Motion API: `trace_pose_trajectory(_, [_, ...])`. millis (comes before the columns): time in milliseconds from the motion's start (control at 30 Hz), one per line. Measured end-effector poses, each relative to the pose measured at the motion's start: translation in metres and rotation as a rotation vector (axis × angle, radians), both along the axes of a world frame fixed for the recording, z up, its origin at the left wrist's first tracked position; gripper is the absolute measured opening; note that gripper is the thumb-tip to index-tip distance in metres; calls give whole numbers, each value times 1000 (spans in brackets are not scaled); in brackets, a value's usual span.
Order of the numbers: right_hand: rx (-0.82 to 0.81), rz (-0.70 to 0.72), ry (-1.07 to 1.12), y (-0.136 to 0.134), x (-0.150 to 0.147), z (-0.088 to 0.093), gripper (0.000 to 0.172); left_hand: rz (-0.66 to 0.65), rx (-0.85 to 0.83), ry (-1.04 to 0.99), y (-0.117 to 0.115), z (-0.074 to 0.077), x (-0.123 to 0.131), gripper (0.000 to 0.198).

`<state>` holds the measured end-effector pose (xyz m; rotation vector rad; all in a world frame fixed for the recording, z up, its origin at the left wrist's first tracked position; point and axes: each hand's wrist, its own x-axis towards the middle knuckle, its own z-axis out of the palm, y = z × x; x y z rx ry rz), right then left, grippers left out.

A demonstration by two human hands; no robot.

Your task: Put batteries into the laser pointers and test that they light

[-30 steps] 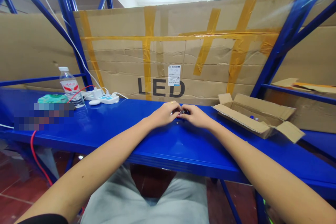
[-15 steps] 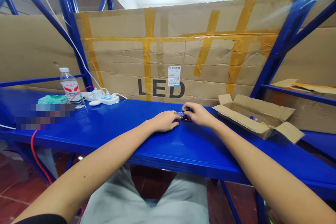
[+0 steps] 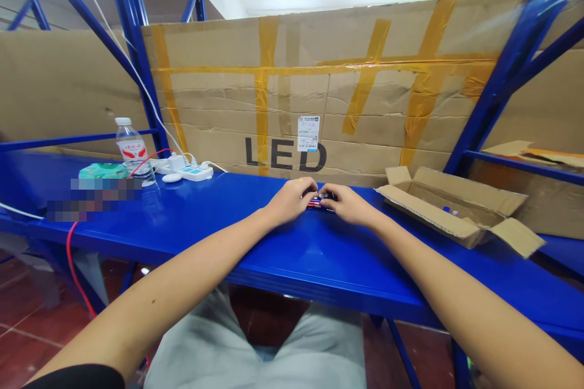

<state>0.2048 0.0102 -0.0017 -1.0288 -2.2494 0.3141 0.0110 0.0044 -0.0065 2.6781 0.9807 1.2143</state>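
Observation:
Small shiny cylindrical pieces [image 3: 314, 202], red, purple and dark with silvery ends, lie on the blue tabletop between my hands. Their exact kind is too small to make out. My left hand [image 3: 292, 199] is closed over their left end, thumb and fingers bent around it. From the other side, my right hand [image 3: 344, 202] has its fingertips curled on the dark, silver-tipped end. Both hands rest close together near the middle of the table, and the fingers hide much of the pieces.
An open cardboard box [image 3: 429, 213] with a few small blue and white pieces stands to the right. On the left are a water bottle [image 3: 132, 149], a green packet [image 3: 103, 171] and a white power strip [image 3: 196, 172]. A large LED carton [image 3: 219, 115] backs the table.
My left hand has lifted and curled more tightly over the pieces, its fingertips now near my right hand's. The right hand stays at their right end. The view has shifted slightly.

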Motion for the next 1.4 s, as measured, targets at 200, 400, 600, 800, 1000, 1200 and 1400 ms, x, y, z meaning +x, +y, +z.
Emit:
trace_pose_trajectory(200, [-115, 16, 87, -3, -4, 1, 10, -59, 32, 38, 0, -3, 2, 14])
trace_pose_trajectory(400, [-164, 12, 250, -3, -6, 2, 21, -33, -339, -188, 5, -8, 6, 18])
trace_pose_trajectory(600, [-203, 65, 300, -5, -9, 1, 24, -125, -543, -303, 12, -18, 8, 31])
trace_pose_trajectory(800, [-106, 89, 202, -3, -6, 2, 38, -158, -629, -387, 14, -17, 8, 34])
trace_pose_trajectory(1000, [-120, -5, 127, -4, 1, 4, 35, -145, -690, -354, 9, -15, 11, 19])
trace_pose_trajectory(1200, [-330, 1, 269, -1, 0, 4, 4, -103, -721, -348, 9, -13, 12, 19])
trace_pose_trajectory(1400, [-468, 49, 349, 0, 0, 5, 13, -77, -810, -372, 5, -9, 11, 10])
